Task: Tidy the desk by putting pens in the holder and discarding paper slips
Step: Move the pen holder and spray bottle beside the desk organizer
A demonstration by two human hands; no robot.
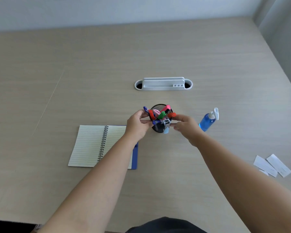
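At frame centre, a left hand and right hand pinch coloured pens crowding a black mesh pen holder on a pale wooden desk, while white paper slips lie at lower right.

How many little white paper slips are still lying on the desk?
3, I think. Two larger paper slips lie side by side near the desk's right edge, and a tiny scrap sits just below them. More could be hidden outside the view.

Desk bears notebook, holder, bottle, paper slips.
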